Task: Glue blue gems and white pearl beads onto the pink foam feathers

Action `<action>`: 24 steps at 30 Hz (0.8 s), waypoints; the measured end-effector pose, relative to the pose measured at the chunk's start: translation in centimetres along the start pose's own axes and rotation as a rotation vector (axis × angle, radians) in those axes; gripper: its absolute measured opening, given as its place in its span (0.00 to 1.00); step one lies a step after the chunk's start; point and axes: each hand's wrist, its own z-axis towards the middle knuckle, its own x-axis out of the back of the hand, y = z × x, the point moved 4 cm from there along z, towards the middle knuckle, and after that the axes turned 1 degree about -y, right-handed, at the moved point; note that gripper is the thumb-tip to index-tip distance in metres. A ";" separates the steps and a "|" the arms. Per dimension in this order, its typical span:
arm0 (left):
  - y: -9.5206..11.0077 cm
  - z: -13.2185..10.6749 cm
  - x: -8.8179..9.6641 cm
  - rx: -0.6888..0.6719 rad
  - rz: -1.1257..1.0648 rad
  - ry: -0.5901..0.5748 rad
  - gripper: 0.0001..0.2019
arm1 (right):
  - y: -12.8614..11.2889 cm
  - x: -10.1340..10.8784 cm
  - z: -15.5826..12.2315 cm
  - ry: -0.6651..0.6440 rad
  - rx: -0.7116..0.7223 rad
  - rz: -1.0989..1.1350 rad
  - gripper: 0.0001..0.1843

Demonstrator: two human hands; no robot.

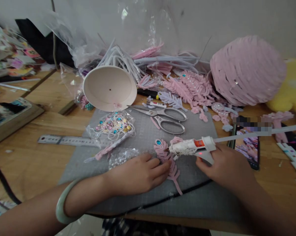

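Note:
My right hand point(223, 165) is wrapped round the grip of a white hot glue gun point(187, 147), whose nozzle points left. A long glue stick point(256, 133) runs out of its back end. Under the nozzle lies a pink pipe-cleaner feather point(174, 172) with a blue gem point(158, 142) at its upper end. The fingers of my left hand point(148, 170) are closed on the feather's left side and hold it against the grey cutting mat point(138, 200). Beside that hand is a bag of silvery beads point(123, 156).
Metal scissors point(162, 118), a steel ruler point(64, 140) and a bag of strung gems point(116, 124) lie ahead. Behind stand a cream bowl point(110, 88), finished pink feathers point(192, 87) and a large pink wrapped ball point(247, 70). A phone point(247, 144) lies right; a black cable point(162, 200) crosses the mat.

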 end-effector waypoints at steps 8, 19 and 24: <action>0.0 0.0 0.0 0.004 -0.010 0.036 0.10 | -0.2 0.8 0.0 0.023 0.048 -0.052 0.13; 0.0 -0.1 0.1 -0.011 0.007 0.004 0.12 | 1.9 -0.9 0.1 -0.206 -0.258 0.134 0.17; 0.0 -0.1 0.2 -0.019 0.007 0.010 0.12 | 2.8 -1.8 2.6 -0.367 -0.416 0.200 0.17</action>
